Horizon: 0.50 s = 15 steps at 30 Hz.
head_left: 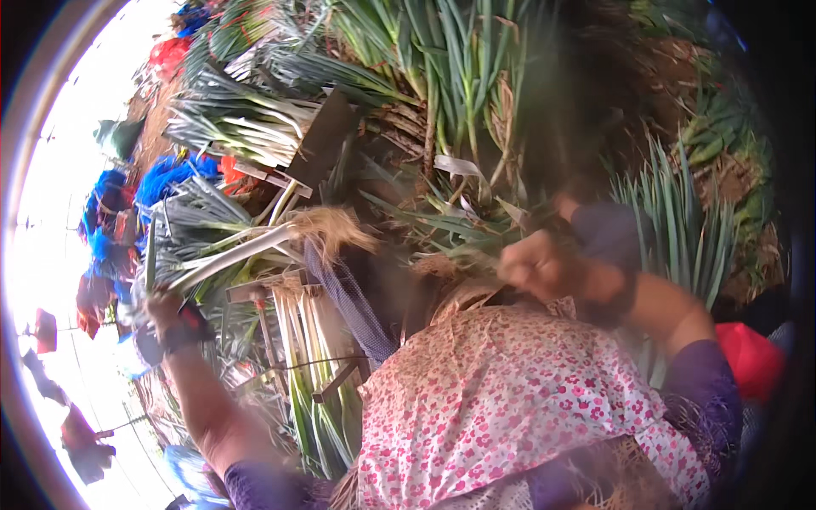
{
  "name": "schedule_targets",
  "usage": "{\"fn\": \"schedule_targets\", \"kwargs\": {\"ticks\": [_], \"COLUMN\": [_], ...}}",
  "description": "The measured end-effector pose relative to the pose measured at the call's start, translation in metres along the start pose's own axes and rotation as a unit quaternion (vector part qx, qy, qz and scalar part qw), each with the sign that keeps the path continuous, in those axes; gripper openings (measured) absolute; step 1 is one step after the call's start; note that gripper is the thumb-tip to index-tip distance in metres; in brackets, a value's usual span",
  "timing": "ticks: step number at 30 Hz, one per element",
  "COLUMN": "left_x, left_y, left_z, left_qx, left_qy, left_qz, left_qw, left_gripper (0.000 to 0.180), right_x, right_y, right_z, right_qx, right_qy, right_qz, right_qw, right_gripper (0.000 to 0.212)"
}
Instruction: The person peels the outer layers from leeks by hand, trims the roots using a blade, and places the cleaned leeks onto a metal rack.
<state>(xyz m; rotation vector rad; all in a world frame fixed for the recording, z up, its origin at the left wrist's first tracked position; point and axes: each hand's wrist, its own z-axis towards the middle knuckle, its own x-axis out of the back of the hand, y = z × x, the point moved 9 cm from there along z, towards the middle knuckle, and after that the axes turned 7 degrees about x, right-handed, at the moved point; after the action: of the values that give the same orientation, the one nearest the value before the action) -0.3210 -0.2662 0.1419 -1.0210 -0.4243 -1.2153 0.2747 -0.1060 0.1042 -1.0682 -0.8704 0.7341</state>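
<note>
My left hand (161, 308), a dark band at its wrist, is out at the left, closed around a long green onion. The green onion's white stalk (234, 259) slants up to the right and ends in a bushy tan root tuft (334, 229). My right hand (537, 262) is curled into a fist above my lap, blurred by motion. Whatever its fingers hold, if anything, cannot be made out. Loose green leaves and dry trimmings (459, 242) lie just beside it. A pink-flowered cloth (510, 382) covers my lap.
Bundled green onions (255, 123) rest against a dark plate (325, 140) on a wooden stand at the left. Another bundle (310, 327) lies in a frame nearer me. Tall green onions (472, 76) stand ahead, with more (680, 221) at right. Blue netting (170, 178) lies far left.
</note>
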Motion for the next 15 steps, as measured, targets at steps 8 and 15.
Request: {"fn": "schedule_targets", "kwargs": {"ticks": [8,15], "left_x": [-0.118,-0.135], "left_y": [0.006,-0.001], "left_z": [-0.052,-0.006], "left_qx": [-0.540,-0.600], "left_qy": [-0.191,-0.245], "left_qz": [0.569,0.761], "left_qw": [0.590,0.004], "left_gripper": [0.033,0.054], "right_x": [-0.007,-0.045], "right_y": [0.059,0.070], "right_z": [0.028,0.144], "right_qx": [-0.084,-0.119], "right_qy": [-0.051,0.183], "right_qz": [-0.113,0.690], "right_qw": [0.989,0.690], "right_gripper": [0.041,0.032]}}
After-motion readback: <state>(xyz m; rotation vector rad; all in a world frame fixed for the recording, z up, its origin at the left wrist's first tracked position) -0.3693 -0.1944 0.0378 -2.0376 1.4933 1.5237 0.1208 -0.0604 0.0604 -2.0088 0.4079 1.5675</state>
